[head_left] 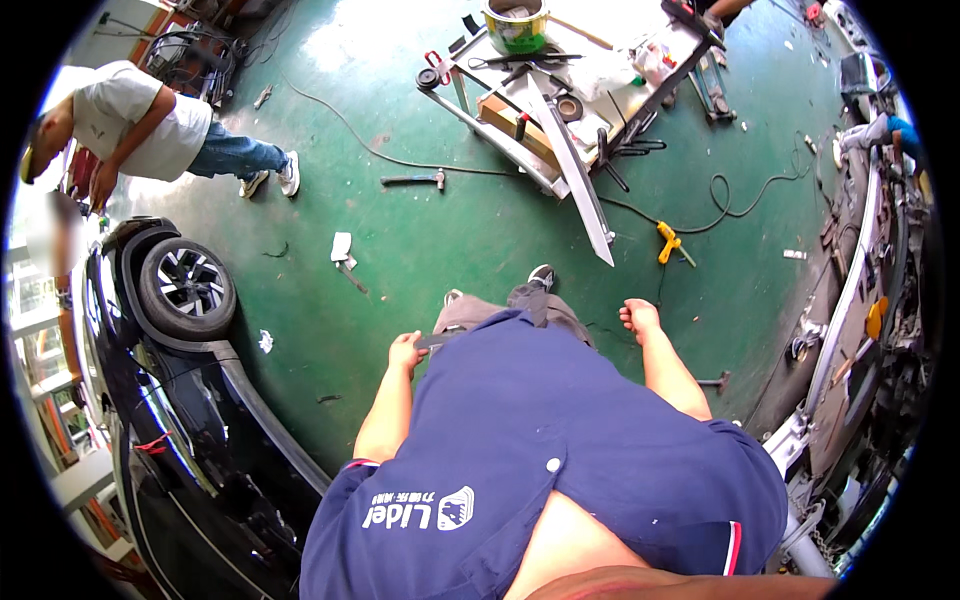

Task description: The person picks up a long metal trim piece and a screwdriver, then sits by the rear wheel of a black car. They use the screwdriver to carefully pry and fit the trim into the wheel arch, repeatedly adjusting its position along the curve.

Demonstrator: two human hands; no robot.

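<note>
My left hand (405,352) is beside my left hip, fingers closed round one end of a dark, flat strip (433,342). The strip's other end reaches toward my trousers, and its exact kind is not clear. On the other side, my right hand (640,316) hangs away from my body with its fingers curled in, and nothing shows in it. A yellow-handled tool (668,243) lies on the floor ahead of that hand. Further forward stands a work cart (490,135) carrying a long silver-grey trim piece (570,165) that sticks out over its near edge.
A black car body with a wheel (188,288) stands at left, with a person (165,125) near it. A hammer (413,181), a cable (350,125) and paper scraps (342,247) lie on the green floor. Car parts (850,270) line the right side. A bucket (515,28) sits on the cart.
</note>
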